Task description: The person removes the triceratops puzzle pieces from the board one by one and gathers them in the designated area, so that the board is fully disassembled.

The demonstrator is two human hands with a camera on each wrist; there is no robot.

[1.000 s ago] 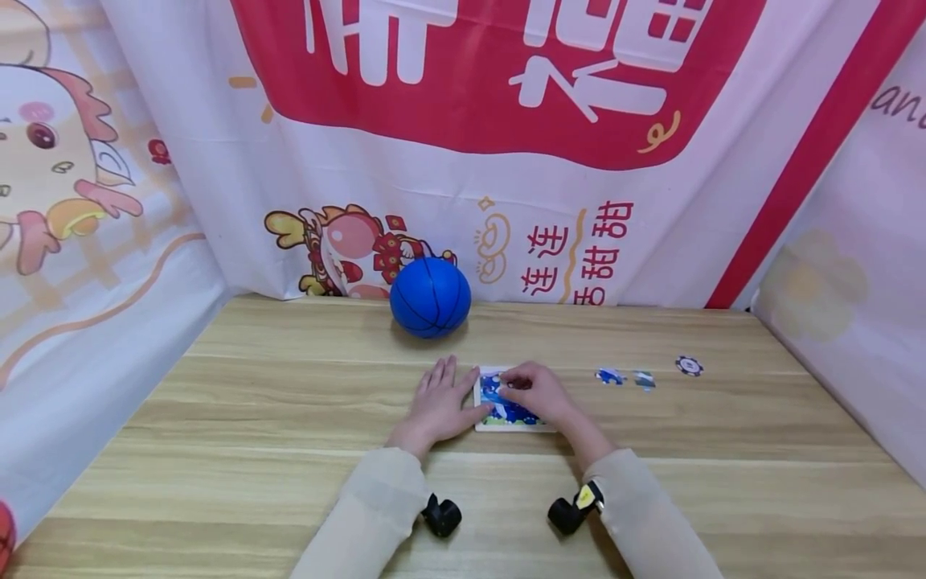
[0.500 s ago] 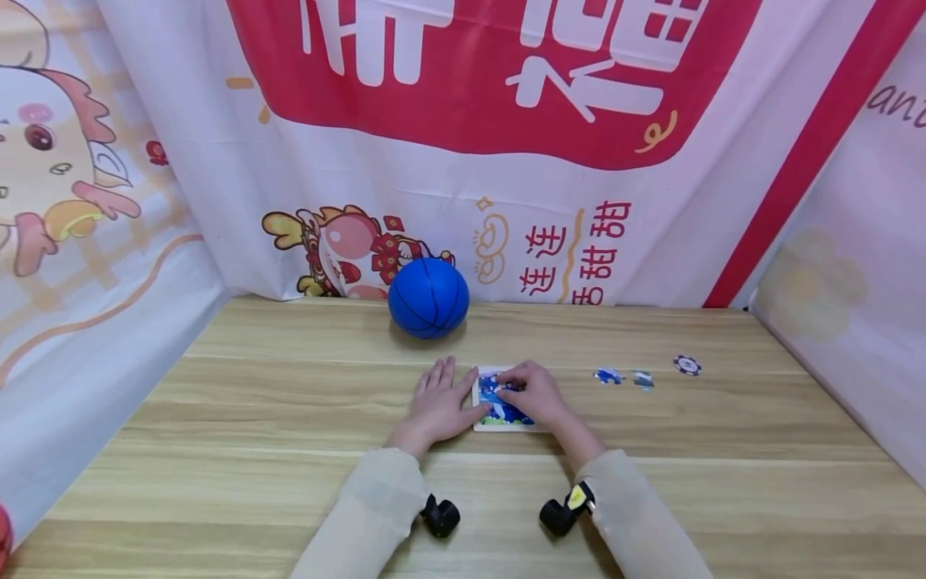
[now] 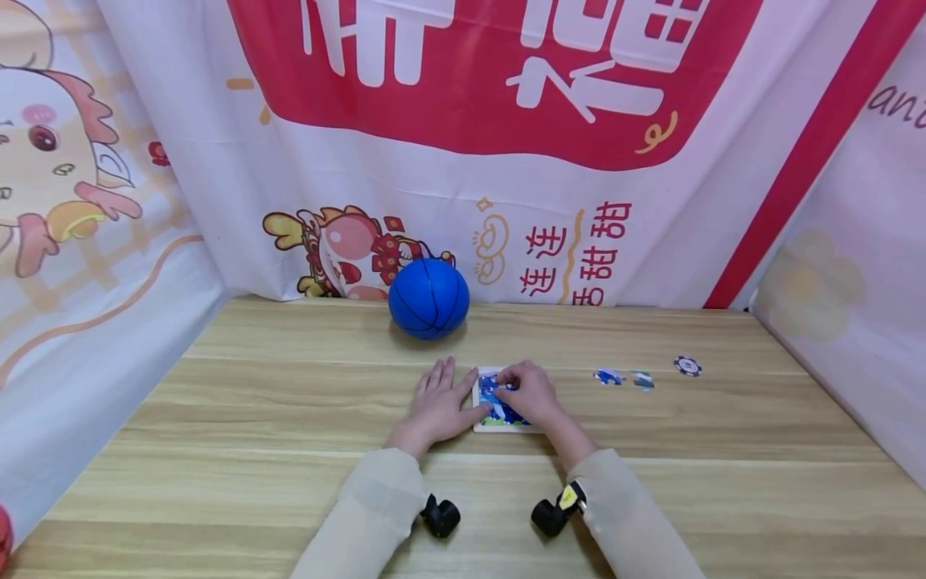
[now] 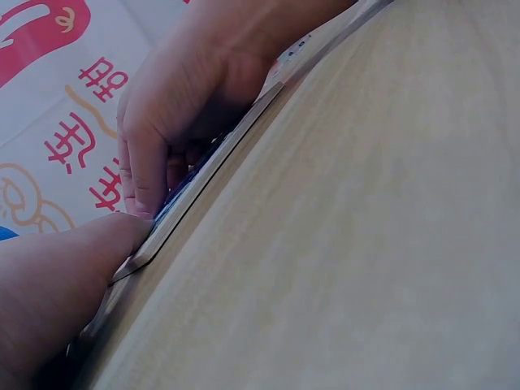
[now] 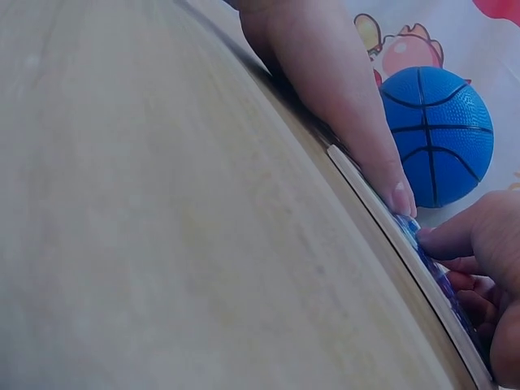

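Observation:
A small jigsaw puzzle [image 3: 499,416] with a blue picture lies flat in a pale frame on the table. My left hand [image 3: 439,406] rests with fingers spread at the frame's left side, its thumb [image 5: 400,197] reaching over the frame's edge onto the picture. Over the right part of the puzzle my right hand [image 3: 531,392] has its fingers curled, thumb and fingertips pinching a puzzle piece down at the picture's surface; the hand hides most of that piece. In the left wrist view, the right hand [image 4: 175,114] points its fingertips down beside the left thumb [image 4: 122,236].
Two loose puzzle pieces, a blue one [image 3: 609,376] and a greyish one [image 3: 643,380], lie right of the frame. Beyond them sits a round poker chip [image 3: 688,366]. A blue ball [image 3: 430,298] stands behind my hands, near the printed curtain [image 3: 448,185].
My right hand has shifted slightly left over the puzzle, its forearm swinging inward. My left hand stays in place, and the loose pieces have not moved.

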